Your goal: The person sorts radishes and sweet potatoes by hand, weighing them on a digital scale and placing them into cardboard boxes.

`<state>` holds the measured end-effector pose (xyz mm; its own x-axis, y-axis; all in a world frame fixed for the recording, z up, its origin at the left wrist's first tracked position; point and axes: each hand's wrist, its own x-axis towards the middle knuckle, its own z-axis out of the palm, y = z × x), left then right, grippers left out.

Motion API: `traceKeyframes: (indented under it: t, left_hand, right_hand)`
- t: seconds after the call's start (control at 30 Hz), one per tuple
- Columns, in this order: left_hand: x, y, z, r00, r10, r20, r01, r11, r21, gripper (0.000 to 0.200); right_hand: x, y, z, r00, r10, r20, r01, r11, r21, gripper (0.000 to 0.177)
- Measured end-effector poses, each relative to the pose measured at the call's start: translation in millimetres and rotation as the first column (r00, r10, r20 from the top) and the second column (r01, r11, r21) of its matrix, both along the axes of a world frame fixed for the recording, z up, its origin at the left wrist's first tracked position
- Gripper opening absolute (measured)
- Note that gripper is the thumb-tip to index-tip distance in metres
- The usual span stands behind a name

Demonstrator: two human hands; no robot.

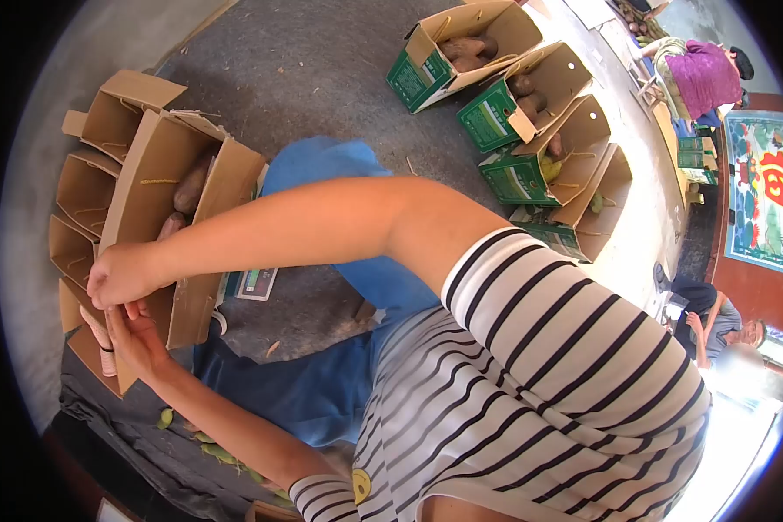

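Observation:
My right hand [126, 277] reaches over the near end of an open cardboard box [152, 174], its fingers curled and pressed together. Just below it in the view, my left hand [139, 344] has bent fingers close to the right fingertips. Whatever lies between the fingers is hidden or too small to name. Several reddish-brown tubers [191, 187], like sweet potatoes, lie inside the box. The box appears to rest on a scale, whose display panel [257, 284] shows beside it. Near my left hand is a pale banded roll-like object [107, 352].
Open cardboard boxes [87, 191] stand along the wall. Several green boxes [487, 117], some with tubers, line the floor opposite. Green produce [217, 452] lies by a dark cloth [139, 452]. One person [705, 78] bends in the background; another [718, 322] sits farther right.

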<state>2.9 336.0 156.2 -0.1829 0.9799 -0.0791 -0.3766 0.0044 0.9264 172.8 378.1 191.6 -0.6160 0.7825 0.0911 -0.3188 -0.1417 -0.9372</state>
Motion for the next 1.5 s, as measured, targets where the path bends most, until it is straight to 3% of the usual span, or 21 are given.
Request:
traceKeyframes:
  t: [0.27,0.47,0.57,0.67,0.77,0.83,0.9,0.93,1.03,1.13,1.23,1.37,1.5]
  left_hand:
    - [-24.8,2.7,-17.0,0.985,-0.166,0.053,0.163,0.985,0.048,0.034]
    - [-8.8,1.5,-13.5,0.983,-0.076,0.168,0.071,0.997,0.038,0.035]
    - [-42.0,13.4,-37.9,0.871,-0.416,0.260,0.369,0.905,0.211,0.033]
    - [-21.2,4.8,-26.8,0.937,-0.285,0.201,0.260,0.956,0.139,0.031]
    - [-30.9,5.2,-33.7,0.890,-0.353,0.287,0.319,0.934,0.161,0.033]
    - [-21.1,3.7,-33.7,0.942,-0.221,0.251,0.203,0.974,0.098,0.033]
    - [-2.1,-0.1,-21.5,0.987,-0.037,0.158,0.036,0.999,0.010,0.033]
    - [-2.4,-2.6,-19.8,0.976,-0.121,0.183,0.114,0.992,0.052,0.031]
    - [18.4,-3.4,-15.6,0.982,0.006,0.190,-0.023,0.996,0.082,0.024]
    - [32.6,-0.2,-4.8,0.981,0.017,0.195,-0.026,0.999,0.042,0.014]
    - [40.7,3.5,-5.4,0.965,0.121,0.235,-0.125,0.992,0.006,0.009]
    - [43.0,1.4,-4.5,0.968,0.095,0.232,-0.095,0.995,-0.009,0.007]
    - [47.9,-1.5,2.7,0.968,0.130,0.214,-0.129,0.991,-0.020,0.008]
  right_hand:
    - [11.0,-2.7,5.7,0.997,0.008,0.074,-0.017,0.994,0.110,0.041]
    - [6.7,-1.3,0.2,0.998,0.004,0.061,-0.012,0.990,0.138,0.042]
    - [1.5,0.1,-6.0,1.000,-0.009,0.012,0.007,0.994,0.107,0.042]
    - [2.2,0.4,-6.2,1.000,0.009,-0.006,-0.008,0.999,0.051,0.041]
    - [1.6,2.4,-8.5,0.999,0.007,0.033,-0.010,0.994,0.105,0.041]
    - [4.2,1.4,-7.1,0.998,0.009,0.060,-0.019,0.986,0.165,0.041]
    - [-2.4,5.8,-18.8,0.999,0.024,-0.047,-0.015,0.982,0.191,0.039]
    - [-2.2,5.5,-19.2,0.996,0.045,-0.071,-0.035,0.990,0.139,0.039]
    - [9.9,4.0,-7.8,0.996,0.080,-0.037,-0.078,0.995,0.060,0.040]
    - [25.4,4.4,7.2,0.990,0.123,0.064,-0.123,0.992,0.003,0.048]
    - [25.0,8.1,0.9,0.990,0.138,-0.004,-0.138,0.981,-0.134,0.051]
    - [31.0,7.9,0.4,0.974,0.174,-0.143,-0.208,0.938,-0.277,0.055]
    - [33.3,19.0,-10.9,0.886,0.173,-0.430,-0.380,0.800,-0.463,0.058]
